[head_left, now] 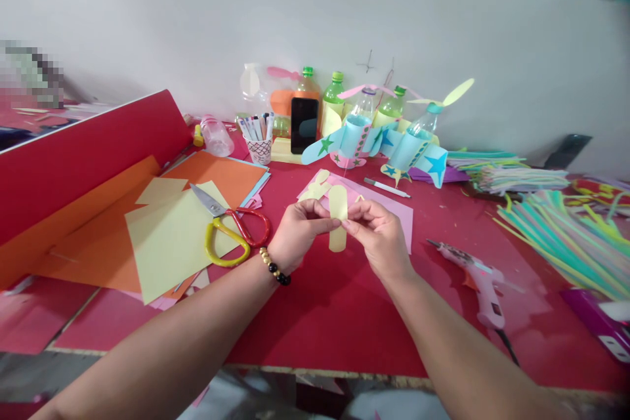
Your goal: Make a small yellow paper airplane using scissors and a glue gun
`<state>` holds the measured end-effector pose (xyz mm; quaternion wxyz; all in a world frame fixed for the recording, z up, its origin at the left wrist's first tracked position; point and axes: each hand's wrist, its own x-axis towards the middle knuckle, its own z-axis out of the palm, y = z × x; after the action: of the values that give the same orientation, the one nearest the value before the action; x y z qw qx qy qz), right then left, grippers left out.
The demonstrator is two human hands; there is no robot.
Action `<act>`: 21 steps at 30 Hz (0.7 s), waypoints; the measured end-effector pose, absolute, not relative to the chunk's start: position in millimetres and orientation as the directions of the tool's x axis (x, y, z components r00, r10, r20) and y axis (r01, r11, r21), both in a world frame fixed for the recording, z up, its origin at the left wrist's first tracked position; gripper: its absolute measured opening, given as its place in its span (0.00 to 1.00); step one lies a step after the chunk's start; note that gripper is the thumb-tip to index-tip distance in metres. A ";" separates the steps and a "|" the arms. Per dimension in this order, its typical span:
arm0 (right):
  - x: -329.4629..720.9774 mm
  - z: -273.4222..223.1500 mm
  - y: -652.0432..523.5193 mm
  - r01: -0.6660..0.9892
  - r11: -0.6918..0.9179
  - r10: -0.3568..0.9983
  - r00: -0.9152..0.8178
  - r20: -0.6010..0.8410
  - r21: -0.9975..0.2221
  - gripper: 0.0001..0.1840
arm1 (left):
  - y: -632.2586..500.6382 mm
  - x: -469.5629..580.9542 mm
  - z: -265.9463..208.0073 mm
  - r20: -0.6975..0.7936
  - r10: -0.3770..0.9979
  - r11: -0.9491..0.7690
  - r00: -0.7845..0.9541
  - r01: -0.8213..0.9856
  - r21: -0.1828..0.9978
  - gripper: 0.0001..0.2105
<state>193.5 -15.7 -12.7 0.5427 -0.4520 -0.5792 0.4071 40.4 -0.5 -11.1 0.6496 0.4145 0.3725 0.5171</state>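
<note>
Between my two hands is a pale yellow paper strip (337,238) with rounded ends, held upright above the red table. My left hand (298,231), with a beaded bracelet at the wrist, pinches its middle from the left. From the right, my right hand (381,233) pinches the same spot between thumb and fingers. Just behind lie a pink paper sheet (404,220) and some yellow paper cutouts (317,189). Scissors (231,226) with one red and one yellow handle rest left of my left hand, partly on yellow paper (162,243).
A pink glue gun (480,282) lies on the right, near bundled pastel pipe cleaners (556,236). At the back stand a cup of pens (258,144), a phone (304,125) and bottle planes with paper wings (413,147). Orange paper (98,243) and a red roll (93,157) lie left.
</note>
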 end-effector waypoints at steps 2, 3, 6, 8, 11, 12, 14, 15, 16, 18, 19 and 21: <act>193.4 -13.3 -15.7 0.066 0.247 0.969 0.006 0.247 -0.967 0.07 | -0.6 40.4 -11.8 -0.066 0.979 0.134 0.192 -0.369 0.920 0.13; 193.3 -13.6 -15.6 0.052 0.236 0.972 0.008 0.237 -0.970 0.07 | -0.7 40.3 -12.0 -0.072 0.977 0.144 0.200 -0.373 0.917 0.13; 193.1 -14.6 -14.7 0.005 0.200 0.980 0.006 0.200 -0.980 0.08 | -0.2 39.2 -12.0 -0.101 0.968 0.187 0.230 -0.390 0.902 0.13; 193.2 -15.2 -13.6 -0.015 0.185 0.983 0.001 0.185 -0.983 0.06 | 0.8 38.1 -11.7 -0.125 0.964 0.213 0.233 -0.403 0.890 0.13; 193.6 -16.2 -11.9 -0.037 0.156 0.987 -0.026 0.157 -0.987 0.05 | 2.6 36.4 -11.5 -0.151 0.963 0.236 0.224 -0.423 0.875 0.12; 193.8 -16.7 -11.4 -0.046 0.145 0.988 -0.042 0.146 -0.988 0.05 | 3.1 36.0 -11.6 -0.157 0.962 0.242 0.225 -0.428 0.871 0.12; 194.3 -17.7 -11.0 -0.057 0.129 0.988 -0.075 0.133 -0.990 0.07 | 3.9 35.3 -12.0 -0.171 0.959 0.256 0.226 -0.429 0.866 0.12; 194.5 -18.1 -11.0 -0.059 0.128 0.987 -0.089 0.133 -0.990 0.08 | 4.1 35.1 -12.2 -0.177 0.959 0.259 0.223 -0.427 0.866 0.12; 194.8 -18.5 -11.1 -0.057 0.130 0.986 -0.101 0.135 -0.990 0.10 | 4.3 34.8 -12.4 -0.181 0.958 0.262 0.223 -0.423 0.867 0.12; 195.3 -18.7 -11.6 -0.052 0.134 0.983 -0.116 0.139 -0.990 0.12 | 4.5 34.3 -12.4 -0.181 0.959 0.260 0.219 -0.419 0.870 0.11; 195.6 -18.5 -11.9 -0.053 0.136 0.982 -0.122 0.141 -0.989 0.12 | 4.5 34.1 -12.3 -0.180 0.959 0.259 0.218 -0.419 0.870 0.11; 195.9 -17.8 -12.5 -0.060 0.137 0.980 -0.135 0.144 -0.989 0.14 | 4.5 34.0 -12.0 -0.182 0.960 0.257 0.211 -0.418 0.872 0.12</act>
<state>195.9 -12.5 -17.8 0.5106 -0.4145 -0.5548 0.5095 34.0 4.5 -12.0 0.6935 0.3532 0.3841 0.4968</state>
